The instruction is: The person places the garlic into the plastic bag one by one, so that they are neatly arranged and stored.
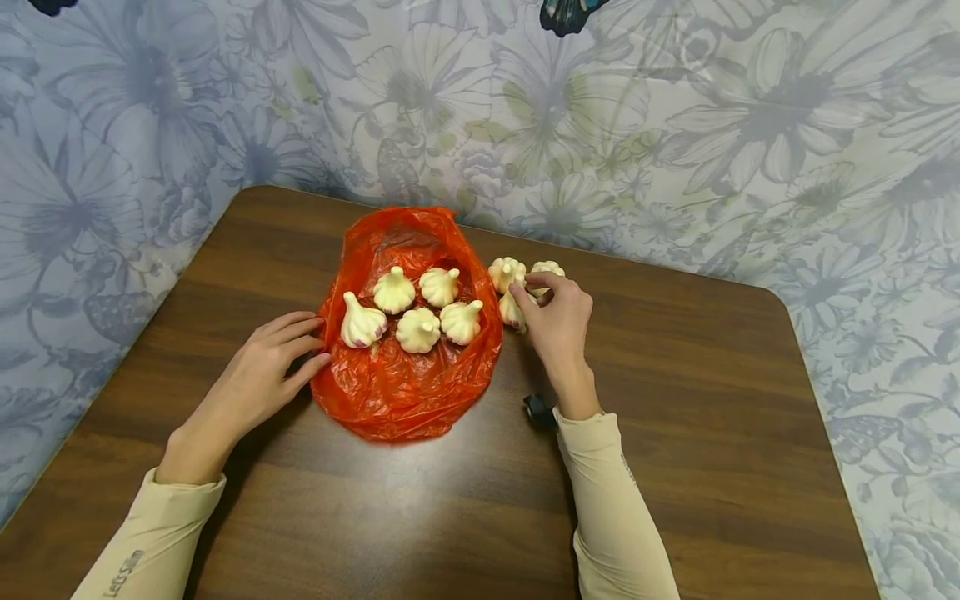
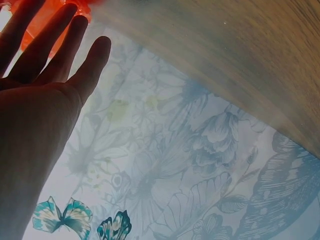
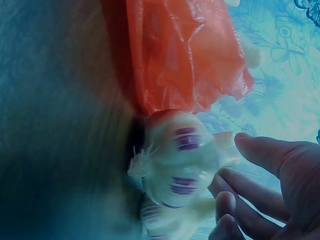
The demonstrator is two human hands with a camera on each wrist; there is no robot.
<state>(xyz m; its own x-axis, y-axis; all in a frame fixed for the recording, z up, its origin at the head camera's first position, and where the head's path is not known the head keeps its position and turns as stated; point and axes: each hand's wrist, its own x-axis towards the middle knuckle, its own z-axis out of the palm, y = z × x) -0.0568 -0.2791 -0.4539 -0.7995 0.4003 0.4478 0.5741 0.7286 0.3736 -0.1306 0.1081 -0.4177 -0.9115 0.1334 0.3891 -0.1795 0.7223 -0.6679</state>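
An orange-red plastic bag (image 1: 397, 408) lies spread with its mouth up, several garlic bulbs (image 1: 417, 330) inside. At its left rim my left hand (image 1: 258, 371) rests with fingers extended, fingertips touching the plastic; the left wrist view shows those fingers (image 2: 62, 55) fairly straight. Beyond the bag's right rim sits a small group of garlic bulbs (image 1: 504, 272). My right hand (image 1: 558, 321) reaches over the nearest garlic bulb (image 3: 180, 155), thumb and fingers on either side of its stem in a pinch. That purple-streaked bulb stands low beside the bag, another bulb partly hidden behind it.
The brown wood-grain table (image 1: 712, 417) has rounded far corners. Flower-patterned wallpaper (image 1: 562, 125) rises directly behind its back edge. A small black device (image 1: 538, 411) shows at my right wrist.
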